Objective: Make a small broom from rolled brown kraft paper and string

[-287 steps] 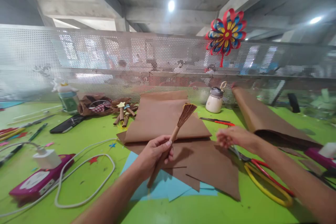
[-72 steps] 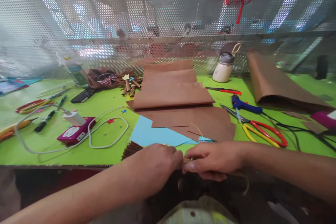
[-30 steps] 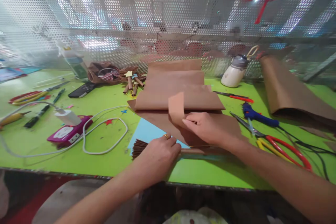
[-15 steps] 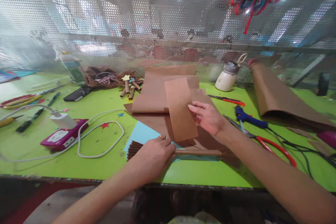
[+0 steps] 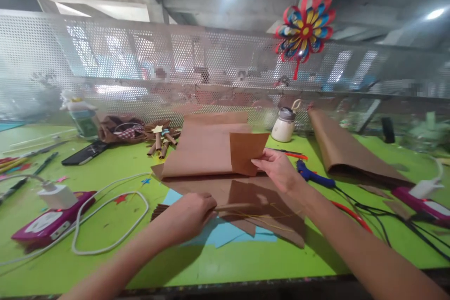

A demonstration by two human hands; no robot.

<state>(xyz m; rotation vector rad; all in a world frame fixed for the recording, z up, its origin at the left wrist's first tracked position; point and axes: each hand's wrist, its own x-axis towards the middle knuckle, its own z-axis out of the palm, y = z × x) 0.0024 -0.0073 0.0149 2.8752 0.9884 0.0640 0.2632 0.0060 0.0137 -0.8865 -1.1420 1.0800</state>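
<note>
- Monitoring from afar, I have both hands over the green table.
- Left hand: fingers curled narrow around the brown paper stick; I can't see the undersides of the fingertips.
- Stick lies sideways above the brown sheets, pleated end poking out left of the hand; can't tell if it touches the sheets.
- Right hand: thumb and fingers pinching the flat brown paper piece by its right side, lifted, shadow below.
- Yellow thread trails loose beside the stick, blue paper partly under it all.
- Risk, my call: the piece is held at one side only, so it could bend, flutter or slip if the pinch loosens.
- Risk: loose thread could snag a finger or get trapped under the paper; a tug might shift whatever it's tied to.
- Risk: if the left fingers relax, the round stick could roll or twist, and hard squeezing could flatten it.
- Risk: right forearm sits near the glue gun, its black cable and a red handle; a careless sweep could catch them.
</note>
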